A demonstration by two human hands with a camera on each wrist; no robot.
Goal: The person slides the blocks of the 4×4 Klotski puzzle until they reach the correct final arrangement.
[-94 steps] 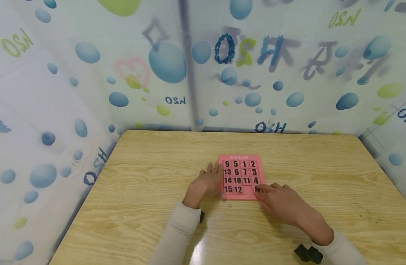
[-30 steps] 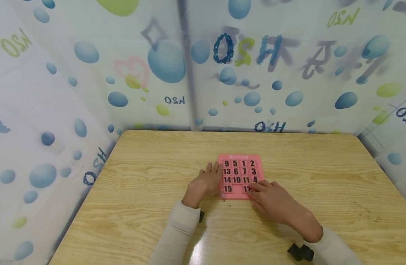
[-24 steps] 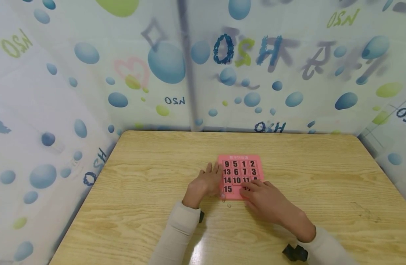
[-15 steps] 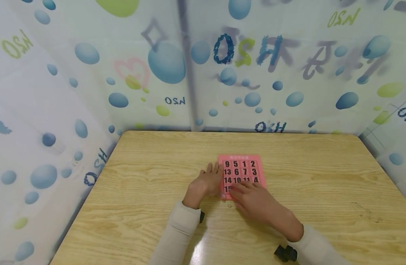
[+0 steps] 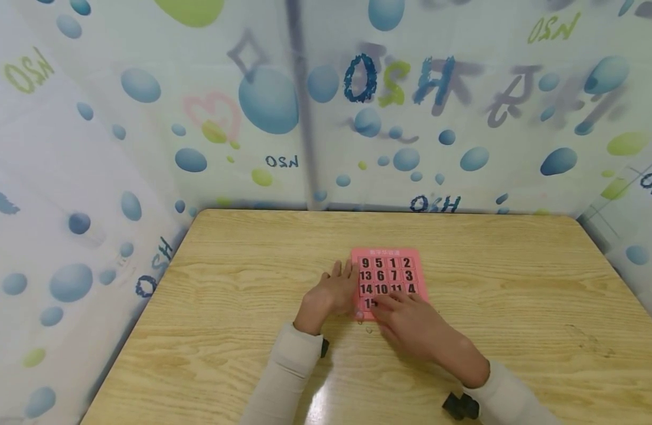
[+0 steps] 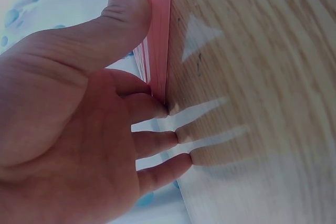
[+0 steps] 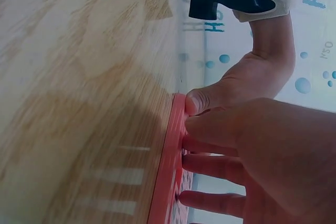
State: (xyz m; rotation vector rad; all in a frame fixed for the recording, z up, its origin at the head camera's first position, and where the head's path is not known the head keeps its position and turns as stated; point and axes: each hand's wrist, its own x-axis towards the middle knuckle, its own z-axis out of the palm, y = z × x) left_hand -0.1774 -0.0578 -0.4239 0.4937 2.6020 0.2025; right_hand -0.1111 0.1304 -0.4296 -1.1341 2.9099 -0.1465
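Observation:
A pink number slide puzzle lies flat on the table, rows of numbered tiles facing up. My left hand rests at its left side; in the left wrist view the thumb lies against the puzzle's pink edge and spread fingertips touch the table. My right hand reaches over the bottom row, nearly straight fingers touching the tiles, index fingertip at tile 15. The rest of that row is hidden under this hand. In the right wrist view its fingers meet the tiles inside the pink frame.
The wood-grain table extends around the puzzle on all sides. Small ring-like marks show just in front of it. A black wrist mount sits by my right sleeve. A bubble-print curtain stands behind the table.
My right hand has moved left along the bottom row. Tile 12 slid right earlier, and tile 15 has now shifted slightly right from its corner. The left hand has stayed put.

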